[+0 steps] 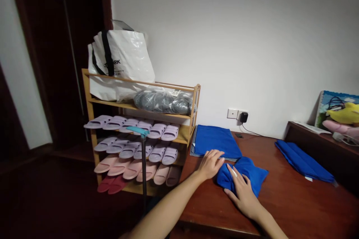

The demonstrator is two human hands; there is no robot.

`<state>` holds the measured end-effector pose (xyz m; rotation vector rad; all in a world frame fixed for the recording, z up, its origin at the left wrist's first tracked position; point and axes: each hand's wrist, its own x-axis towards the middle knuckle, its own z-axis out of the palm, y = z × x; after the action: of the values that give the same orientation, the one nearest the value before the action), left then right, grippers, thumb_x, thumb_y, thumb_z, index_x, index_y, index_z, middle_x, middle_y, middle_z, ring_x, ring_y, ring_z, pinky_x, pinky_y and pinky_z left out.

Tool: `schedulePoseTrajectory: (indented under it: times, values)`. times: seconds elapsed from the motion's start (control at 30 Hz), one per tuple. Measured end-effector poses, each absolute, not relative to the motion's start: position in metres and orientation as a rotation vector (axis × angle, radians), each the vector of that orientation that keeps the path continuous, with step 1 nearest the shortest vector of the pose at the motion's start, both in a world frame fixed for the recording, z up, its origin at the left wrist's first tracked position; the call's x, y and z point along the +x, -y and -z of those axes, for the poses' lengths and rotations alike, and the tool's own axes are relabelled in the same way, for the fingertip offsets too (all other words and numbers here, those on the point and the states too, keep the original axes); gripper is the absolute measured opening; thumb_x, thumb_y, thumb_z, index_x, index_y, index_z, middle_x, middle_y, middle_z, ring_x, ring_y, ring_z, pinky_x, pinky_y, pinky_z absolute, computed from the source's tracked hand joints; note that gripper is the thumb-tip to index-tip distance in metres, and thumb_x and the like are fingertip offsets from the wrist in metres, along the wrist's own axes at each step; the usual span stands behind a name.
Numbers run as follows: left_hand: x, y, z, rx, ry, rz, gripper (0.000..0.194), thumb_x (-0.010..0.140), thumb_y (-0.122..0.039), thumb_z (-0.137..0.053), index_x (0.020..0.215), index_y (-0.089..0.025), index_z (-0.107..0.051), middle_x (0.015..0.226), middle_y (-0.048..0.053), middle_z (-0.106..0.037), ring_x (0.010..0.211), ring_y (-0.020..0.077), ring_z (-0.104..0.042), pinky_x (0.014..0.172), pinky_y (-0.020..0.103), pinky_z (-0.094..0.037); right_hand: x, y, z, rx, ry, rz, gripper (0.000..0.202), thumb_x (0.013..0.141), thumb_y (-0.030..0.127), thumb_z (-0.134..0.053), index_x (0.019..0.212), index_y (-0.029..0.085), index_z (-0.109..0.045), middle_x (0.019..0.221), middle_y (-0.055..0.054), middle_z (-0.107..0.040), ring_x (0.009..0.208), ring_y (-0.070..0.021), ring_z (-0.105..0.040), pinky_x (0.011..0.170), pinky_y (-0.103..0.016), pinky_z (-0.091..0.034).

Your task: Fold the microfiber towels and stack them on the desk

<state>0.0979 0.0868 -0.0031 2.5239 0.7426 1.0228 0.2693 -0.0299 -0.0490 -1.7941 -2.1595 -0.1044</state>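
Note:
A crumpled blue cloth (255, 174) lies bunched on the brown wooden table (283, 213). My right hand (243, 193) rests on its near left side with fingers stretched out and apart; a small white patch, perhaps a tag, shows by the fingertips. My left hand (211, 165) is just left of the bunched cloth, fingers extended and thumb apart, holding nothing that I can see. Beyond it lies a neatly folded blue cloth (217, 142) on top of a grey one (194, 151), with its near edge close to my left fingertips.
Another folded blue cloth (304, 161) lies at the table's right. A raised dark shelf (303, 136) bears a yellow plush toy (344, 114). Left of the table stands a wooden rack (193, 119) with slippers (165, 155) and a white bag (129, 56). A blue-topped pole (144, 164) stands before it.

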Motion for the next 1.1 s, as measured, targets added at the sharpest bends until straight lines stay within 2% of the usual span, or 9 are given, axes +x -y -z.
schedulePoseTrajectory:
  times: [0.13, 0.2, 0.33, 0.47, 0.57, 0.63, 0.73, 0.87, 1.1]
  values:
    - [0.099, -0.079, 0.005, 2.492, -0.402, -0.636, 0.050, 0.088, -0.049, -0.051, 0.132, -0.024, -0.048, 0.130, 0.004, -0.056, 0.118, 0.0231, -0.051, 0.100, 0.033, -0.037, 0.268, 0.040, 0.045, -1.772, 2.181, 0.205, 0.067, 0.093, 0.043, -0.030, 0.147, 0.026, 0.007, 0.148, -0.008, -0.025, 0.139, -0.0223, -0.018, 0.108, -0.049, -0.027]
    - [0.097, -0.074, 0.006, 2.506, -0.404, -0.609, 0.064, 0.078, -0.050, -0.064, 0.132, -0.022, -0.046, 0.131, 0.007, -0.054, 0.119, 0.0256, -0.050, 0.101, 0.034, -0.037, 0.267, 0.047, 0.040, -1.742, 2.227, 0.258, 0.066, 0.092, 0.027, -0.029, 0.147, 0.022, 0.008, 0.147, -0.009, -0.029, 0.137, -0.0224, -0.023, 0.106, -0.048, -0.030]
    - [0.083, -0.047, 0.003, 2.553, -0.496, -0.625, 0.063, 0.071, -0.040, -0.071, 0.126, -0.022, -0.046, 0.123, 0.008, -0.055, 0.112, 0.0258, -0.054, 0.095, 0.034, -0.041, 0.269, 0.064, 0.028, -1.599, 2.351, 0.241, 0.085, 0.070, -0.001, -0.025, 0.148, 0.022, -0.002, 0.136, -0.009, -0.046, 0.121, -0.0184, -0.048, 0.098, -0.040, -0.040]
    - [0.060, -0.008, -0.014, 2.620, -0.518, -0.631, 0.043, 0.071, -0.022, -0.060, 0.113, -0.025, -0.050, 0.110, 0.003, -0.058, 0.098, 0.0228, -0.057, 0.087, 0.030, -0.045, 0.277, 0.082, 0.017, -1.576, 2.144, 0.103, 0.076, 0.073, 0.004, -0.026, 0.147, 0.020, -0.016, 0.095, -0.005, -0.067, 0.078, -0.0151, -0.063, 0.075, -0.029, -0.050]
    - [0.047, 0.009, -0.032, 2.581, -0.545, -0.761, 0.043, 0.069, -0.014, -0.051, 0.111, -0.026, -0.049, 0.108, 0.002, -0.058, 0.102, 0.0210, -0.055, 0.092, 0.029, -0.042, 0.279, 0.087, -0.001, -1.486, 1.934, 0.075, 0.049, 0.080, 0.014, -0.031, 0.124, 0.019, -0.051, 0.100, -0.006, -0.066, 0.090, -0.0163, -0.063, 0.079, -0.027, -0.050]
    - [0.043, 0.009, -0.045, 2.554, -0.599, -0.854, 0.055, 0.068, -0.011, -0.047, 0.121, -0.026, -0.043, 0.118, 0.003, -0.055, 0.110, 0.0210, -0.050, 0.098, 0.030, -0.038, 0.274, 0.085, -0.021, -1.398, 1.841, 0.095, 0.033, 0.082, 0.020, -0.035, 0.103, 0.019, -0.060, 0.103, -0.006, -0.066, 0.096, -0.0175, -0.062, 0.084, -0.028, -0.049]
    - [0.040, -0.002, -0.060, 2.610, -0.743, -1.012, 0.069, 0.064, -0.006, -0.044, 0.131, -0.022, -0.038, 0.128, 0.007, -0.050, 0.118, 0.0234, -0.045, 0.103, 0.036, -0.032, 0.262, 0.082, -0.054, -1.286, 1.689, 0.200, 0.028, 0.082, 0.020, -0.037, 0.096, 0.019, -0.061, 0.095, -0.005, -0.067, 0.090, -0.0170, -0.063, 0.081, -0.028, -0.050]
    - [0.036, -0.021, -0.072, 2.523, -0.820, -1.320, 0.048, 0.062, 0.001, -0.036, 0.100, -0.016, -0.060, 0.098, 0.008, -0.062, 0.098, 0.0220, -0.055, 0.090, 0.034, -0.041, 0.246, 0.076, -0.077, -1.143, 1.680, 0.441, 0.023, 0.082, 0.014, -0.041, 0.093, 0.020, -0.060, 0.089, -0.001, -0.067, 0.079, -0.0130, -0.063, 0.070, -0.021, -0.049]
    - [0.026, -0.031, -0.082, 2.108, -0.659, -1.427, 0.031, 0.063, -0.004, -0.034, 0.070, -0.015, -0.062, 0.064, 0.000, -0.060, 0.063, 0.0151, -0.057, 0.060, 0.022, -0.043, 0.255, 0.053, -0.073, -1.192, 1.883, 1.097, 0.025, 0.083, 0.009, -0.040, 0.100, 0.016, -0.056, 0.080, -0.002, -0.061, 0.059, -0.0131, -0.055, 0.052, -0.024, -0.039]
